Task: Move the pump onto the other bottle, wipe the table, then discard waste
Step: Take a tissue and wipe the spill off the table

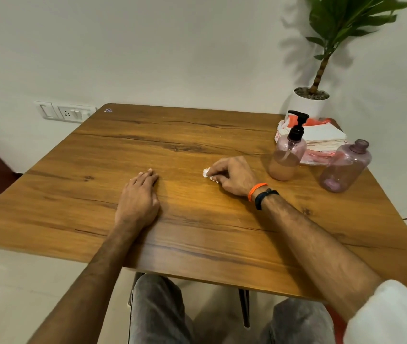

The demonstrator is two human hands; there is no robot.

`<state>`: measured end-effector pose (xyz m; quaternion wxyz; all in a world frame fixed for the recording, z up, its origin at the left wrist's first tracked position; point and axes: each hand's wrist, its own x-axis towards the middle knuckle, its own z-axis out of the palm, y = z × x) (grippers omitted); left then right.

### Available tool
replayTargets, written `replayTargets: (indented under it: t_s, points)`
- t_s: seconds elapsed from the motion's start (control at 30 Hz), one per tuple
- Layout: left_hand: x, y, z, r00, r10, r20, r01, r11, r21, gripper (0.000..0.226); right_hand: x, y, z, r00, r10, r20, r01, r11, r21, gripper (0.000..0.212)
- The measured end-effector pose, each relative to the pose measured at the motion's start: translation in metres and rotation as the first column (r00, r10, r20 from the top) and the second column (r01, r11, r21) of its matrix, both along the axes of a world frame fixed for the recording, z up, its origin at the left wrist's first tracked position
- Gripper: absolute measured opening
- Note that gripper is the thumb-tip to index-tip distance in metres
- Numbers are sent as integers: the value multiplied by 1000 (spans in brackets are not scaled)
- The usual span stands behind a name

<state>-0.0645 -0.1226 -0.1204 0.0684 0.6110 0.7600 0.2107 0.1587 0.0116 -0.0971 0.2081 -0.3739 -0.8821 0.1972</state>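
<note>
Black pump (298, 125) sits on the pink bottle (287, 155) part-filled with liquid, at the wooden table's (147, 145) far right.
Head view: beside it, the empty pink bottle (345, 166) stands uncapped before a tissue pack (321, 135). The right hand (232, 176) pinches a crumpled tissue (206, 173) against the tabletop; the left hand (139, 197) rests flat, fingers straight.
</note>
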Motion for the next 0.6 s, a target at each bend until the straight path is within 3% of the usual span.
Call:
replayTargets:
  t_s: [0.1,0.23,0.37,0.47,0.6]
  points:
    - [1,0,0,1000,6,-9,-6,1000,2,48,2,-2,-6,996,-35,-84,32,999,-32,22]
    - [0,0,1,1000,5,-3,-5,1000,-1,48,6,16,-9,947,-246,-206,240,969,-53,20]
    - [-1,-1,1,1000,-11,5,11,1000,-4,55,12,38,-7,922,-349,-165,340,937,-81,19]
    - [-2,0,-1,1000,-12,3,12,1000,-5,53,6,31,-7,954,-272,-125,269,962,-40,19]
    - [-2,1,-2,1000,-4,-10,4,1000,-6,54,-8,0,-11,997,49,-67,-51,998,-29,21]
